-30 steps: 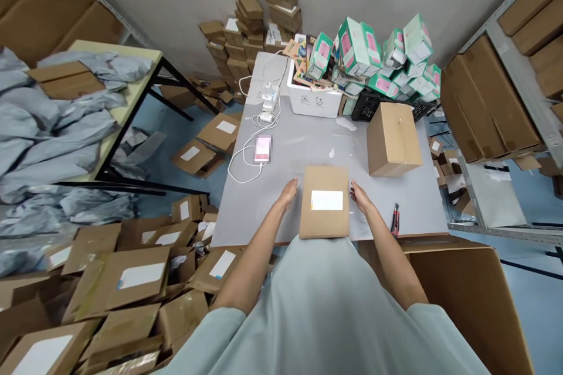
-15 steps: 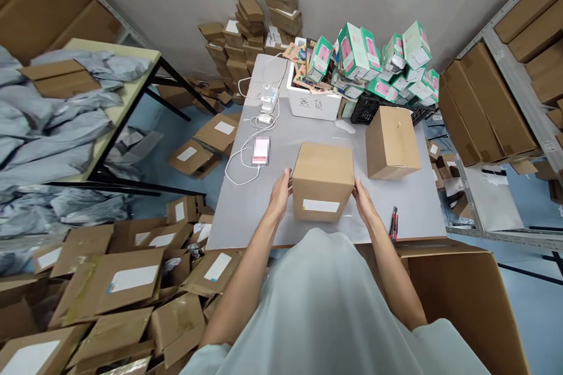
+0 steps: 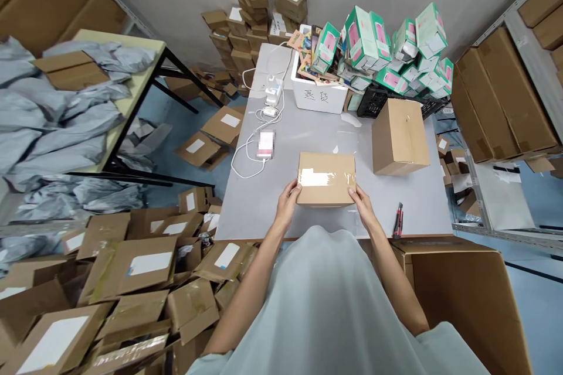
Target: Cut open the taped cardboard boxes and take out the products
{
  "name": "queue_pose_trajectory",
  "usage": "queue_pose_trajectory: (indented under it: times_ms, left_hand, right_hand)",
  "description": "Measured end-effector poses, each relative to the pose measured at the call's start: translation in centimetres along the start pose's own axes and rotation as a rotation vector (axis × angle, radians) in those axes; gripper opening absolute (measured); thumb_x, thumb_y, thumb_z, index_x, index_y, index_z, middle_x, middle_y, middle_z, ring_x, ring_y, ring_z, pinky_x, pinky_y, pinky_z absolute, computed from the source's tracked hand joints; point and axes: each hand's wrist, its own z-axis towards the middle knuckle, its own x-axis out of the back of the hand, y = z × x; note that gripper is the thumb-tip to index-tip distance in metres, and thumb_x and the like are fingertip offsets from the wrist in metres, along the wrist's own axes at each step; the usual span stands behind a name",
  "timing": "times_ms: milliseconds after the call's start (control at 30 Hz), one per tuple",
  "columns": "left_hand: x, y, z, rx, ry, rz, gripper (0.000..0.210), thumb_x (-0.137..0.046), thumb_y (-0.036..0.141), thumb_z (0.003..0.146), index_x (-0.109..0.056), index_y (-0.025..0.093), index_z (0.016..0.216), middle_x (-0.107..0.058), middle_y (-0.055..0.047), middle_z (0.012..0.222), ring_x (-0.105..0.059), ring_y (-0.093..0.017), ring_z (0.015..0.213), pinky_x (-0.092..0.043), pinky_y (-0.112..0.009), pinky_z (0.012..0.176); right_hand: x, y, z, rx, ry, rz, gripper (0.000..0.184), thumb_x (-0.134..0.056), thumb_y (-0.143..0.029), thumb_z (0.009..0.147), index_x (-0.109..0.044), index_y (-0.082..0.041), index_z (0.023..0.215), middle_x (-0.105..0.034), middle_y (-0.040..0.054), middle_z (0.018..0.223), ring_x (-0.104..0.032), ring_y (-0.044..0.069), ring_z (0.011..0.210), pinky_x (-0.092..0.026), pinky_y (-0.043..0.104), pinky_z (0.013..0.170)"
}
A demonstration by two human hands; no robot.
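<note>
Grey tabletop (image 3: 303, 133) leaves room beside the carton (image 3: 326, 181), fingers (image 3: 291, 190) on its side edges.

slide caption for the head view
Both hands hold a taped cardboard box at a gray table, a box cutter lying to the right.

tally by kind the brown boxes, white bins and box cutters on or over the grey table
Held box and taller box, both brown: 2
White bin: 1
Box cutter: 1
Total: 4
</note>
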Motion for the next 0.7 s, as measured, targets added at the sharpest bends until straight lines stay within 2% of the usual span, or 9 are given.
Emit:
queue_pose_trajectory:
  times_ms: [100, 200, 267, 367, 433, 500, 600, 700]
  left_hand:
    - [0.7, -0.4, -0.2, 0.053, -0.016, -0.007, 0.054, -0.071, 0.049, 0.093, -0.076, 0.021, 0.139, -0.076, -0.014, 0.150, -0.068, -0.035, 0.144, -0.051, -0.052, 0.126]
    - [1.2, -0.2, -0.2, 0.036, -0.012, 0.017, 0.054, -0.072, 0.044, 0.091, -0.073, 0.020, 0.139, -0.074, -0.016, 0.151, -0.067, -0.036, 0.146, -0.050, -0.054, 0.128]
    - [1.2, 0.6, -0.1, -0.036, 0.041, 0.098, 0.059, -0.075, 0.044, 0.091, -0.069, 0.020, 0.144, -0.069, -0.019, 0.158, -0.062, -0.038, 0.152, -0.046, -0.057, 0.132]
    - [-0.2, 2.6, 0.5, -0.264, 0.120, 0.270, 0.069, -0.077, 0.049, 0.095, -0.062, 0.020, 0.155, -0.058, -0.021, 0.168, -0.052, -0.039, 0.161, -0.036, -0.061, 0.138]
    - [-2.4, 4.3, 1.1, -0.409, 0.086, 0.315, 0.070, -0.077, 0.048, 0.096, -0.060, 0.022, 0.159, -0.056, -0.018, 0.171, -0.046, -0.036, 0.166, -0.031, -0.057, 0.142]
    - [-5.7, 5.7, 1.6, -0.496, -0.011, 0.326, 0.067, -0.076, 0.046, 0.097, -0.060, 0.025, 0.160, -0.055, -0.014, 0.173, -0.045, -0.033, 0.167, -0.030, -0.052, 0.143]
    - [-12.0, 6.7, 2.7, -0.558, -0.207, 0.377, 0.065, -0.071, 0.042, 0.101, -0.060, 0.026, 0.162, -0.056, -0.013, 0.173, -0.048, -0.033, 0.165, -0.033, -0.055, 0.142]
    - [-19.2, 6.6, 4.2, -0.532, -0.437, 0.462, 0.066, -0.068, 0.038, 0.100, -0.059, 0.022, 0.163, -0.058, -0.017, 0.172, -0.049, -0.034, 0.165, -0.032, -0.056, 0.142]
  right_hand:
    - [0.5, 1.0, -0.4, -0.014, -0.014, -0.011, 0.080, -0.077, -0.071, 0.097, -0.066, -0.029, 0.164, -0.063, 0.0048, 0.170, -0.056, 0.034, 0.161, -0.041, 0.051, 0.138]
    - [1.9, 2.7, -0.5, -0.052, 0.028, -0.069, 0.092, -0.083, -0.076, 0.090, -0.065, -0.027, 0.165, -0.058, 0.0092, 0.174, -0.052, 0.036, 0.164, -0.037, 0.055, 0.140]
    - [3.5, 3.7, -0.1, -0.062, 0.123, -0.134, 0.101, -0.084, -0.081, 0.084, -0.063, -0.025, 0.166, -0.053, 0.0132, 0.177, -0.049, 0.038, 0.167, -0.034, 0.058, 0.140]
    - [6.9, 3.8, 1.4, 0.002, 0.340, -0.266, 0.106, -0.080, -0.083, 0.086, -0.058, -0.021, 0.169, -0.050, 0.0170, 0.179, -0.048, 0.037, 0.167, -0.035, 0.057, 0.140]
    - [9.8, 2.9, 3.0, 0.054, 0.482, -0.350, 0.107, -0.075, -0.082, 0.089, -0.054, -0.017, 0.171, -0.049, 0.0186, 0.179, -0.048, 0.037, 0.167, -0.035, 0.055, 0.140]
    - [12.9, 1.5, 4.9, 0.081, 0.608, -0.398, 0.110, -0.073, -0.082, 0.089, -0.050, -0.013, 0.172, -0.046, 0.0205, 0.181, -0.042, 0.038, 0.169, -0.031, 0.054, 0.141]
    - [17.5, -0.9, 8.0, 0.083, 0.764, -0.425, 0.119, -0.076, -0.083, 0.082, -0.048, -0.010, 0.171, -0.038, 0.0251, 0.183, -0.029, 0.039, 0.174, -0.022, 0.053, 0.144]
    - [21.1, -3.0, 10.3, 0.081, 0.872, -0.431, 0.124, -0.084, -0.082, 0.072, -0.052, -0.006, 0.165, -0.033, 0.0324, 0.182, -0.025, 0.046, 0.173, -0.017, 0.058, 0.143]
